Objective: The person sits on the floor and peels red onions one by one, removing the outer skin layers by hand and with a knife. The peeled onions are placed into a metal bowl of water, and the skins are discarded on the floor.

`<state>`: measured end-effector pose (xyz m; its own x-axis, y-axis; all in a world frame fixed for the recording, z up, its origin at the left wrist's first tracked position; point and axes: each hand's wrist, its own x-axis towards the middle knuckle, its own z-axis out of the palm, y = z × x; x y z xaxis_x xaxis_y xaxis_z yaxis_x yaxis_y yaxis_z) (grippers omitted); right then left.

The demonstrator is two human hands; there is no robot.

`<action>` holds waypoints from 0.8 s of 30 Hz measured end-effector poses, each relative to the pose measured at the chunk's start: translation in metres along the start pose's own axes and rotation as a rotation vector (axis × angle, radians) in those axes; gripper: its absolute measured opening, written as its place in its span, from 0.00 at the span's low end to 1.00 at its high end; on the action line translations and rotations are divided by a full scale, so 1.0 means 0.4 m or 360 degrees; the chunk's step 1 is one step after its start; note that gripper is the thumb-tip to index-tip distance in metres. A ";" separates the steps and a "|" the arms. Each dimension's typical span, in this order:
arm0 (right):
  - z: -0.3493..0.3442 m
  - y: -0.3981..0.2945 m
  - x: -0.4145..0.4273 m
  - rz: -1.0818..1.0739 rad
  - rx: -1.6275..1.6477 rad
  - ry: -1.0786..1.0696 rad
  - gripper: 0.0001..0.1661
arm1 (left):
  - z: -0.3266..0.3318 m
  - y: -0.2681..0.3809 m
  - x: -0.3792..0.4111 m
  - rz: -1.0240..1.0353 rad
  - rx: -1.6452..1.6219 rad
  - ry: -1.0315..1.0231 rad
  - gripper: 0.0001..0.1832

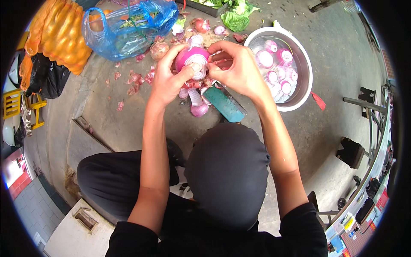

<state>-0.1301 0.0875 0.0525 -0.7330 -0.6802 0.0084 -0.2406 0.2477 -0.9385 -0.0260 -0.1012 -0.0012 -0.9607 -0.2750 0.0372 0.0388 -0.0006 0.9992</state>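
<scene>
A partly peeled red onion (193, 64) is in my left hand (169, 72), its cut, ringed face turned up towards me. My left thumb lies across that face. My right hand (239, 66) pinches at the onion's right edge with thumb and fingertips; whether a strip of skin is between them is hard to see. Beneath the hands, onion skins (136, 79) are scattered over the concrete floor. Just below lie a peeled onion piece (199, 110) and a teal rectangular block (226, 104). Unpeeled onions (159, 50) rest beyond my left hand.
A metal basin (307, 77) of water with several peeled onions stands right of my right hand. Upper left are a blue plastic bag (125, 35) and an orange net sack (62, 35). Leafy greens (236, 21) lie at the top. My black-clothed leg (112, 180) is folded below.
</scene>
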 end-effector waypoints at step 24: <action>-0.022 -0.062 -0.015 -0.0584 -0.0605 -0.0124 0.21 | -0.012 0.021 -0.007 -0.0073 -0.0127 -0.0175 0.40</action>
<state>-0.1253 0.0913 0.0787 -0.5111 -0.8149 0.2734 -0.6965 0.2062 -0.6873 -0.0218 -0.1051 0.0071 -0.9862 -0.1658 -0.0034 0.0115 -0.0885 0.9960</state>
